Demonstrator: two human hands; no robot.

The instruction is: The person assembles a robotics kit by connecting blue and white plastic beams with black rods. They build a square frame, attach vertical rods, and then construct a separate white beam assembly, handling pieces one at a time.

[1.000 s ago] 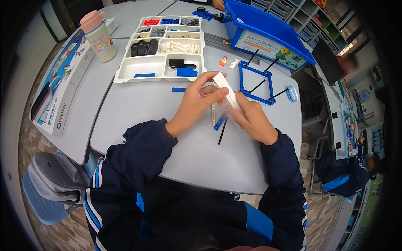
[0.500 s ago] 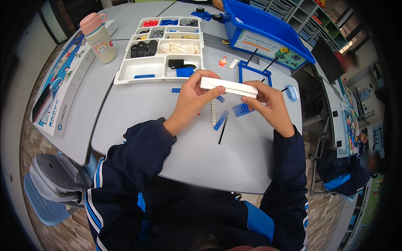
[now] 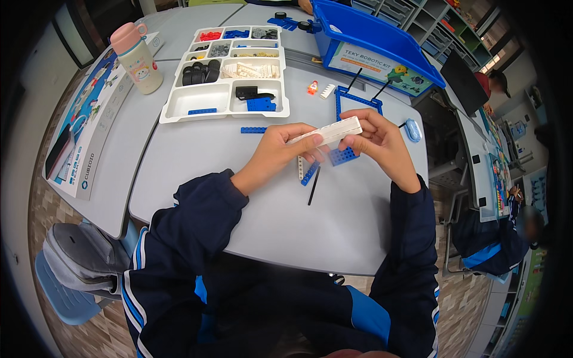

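Seen from the head camera, a person in a navy jacket grips a long white piece (image 3: pixel 339 129) above a grey table (image 3: pixel 298 232), the left hand (image 3: pixel 273 148) closed on one end and the right hand (image 3: pixel 382 143) pinching the other between thumb and fingers. Bare tabletop runs from beneath the hands to the curved near edge and spreads left and right, giving the elbows room to move. Close below the hands lie a studded blue plate (image 3: pixel 343 157), a blue beam (image 3: pixel 310 173), a holed white strip (image 3: pixel 301 169) and a black rod (image 3: pixel 314 187). Beyond, space tightens: a blue frame (image 3: pixel 360 99), partly hidden by the right hand, lies before a blue bin (image 3: pixel 382 39), and a white compartment tray (image 3: pixel 166 113) sits ahead on the left. A label with printed lettering and colorful pictures (image 3: pixel 358 58) covers the bin's near side. At far left, a white box (image 3: pixel 102 128) bears a logo and large dark lettering along its side, near a pink-capped bottle (image 3: pixel 138 65) decorated with a cartoon figure.
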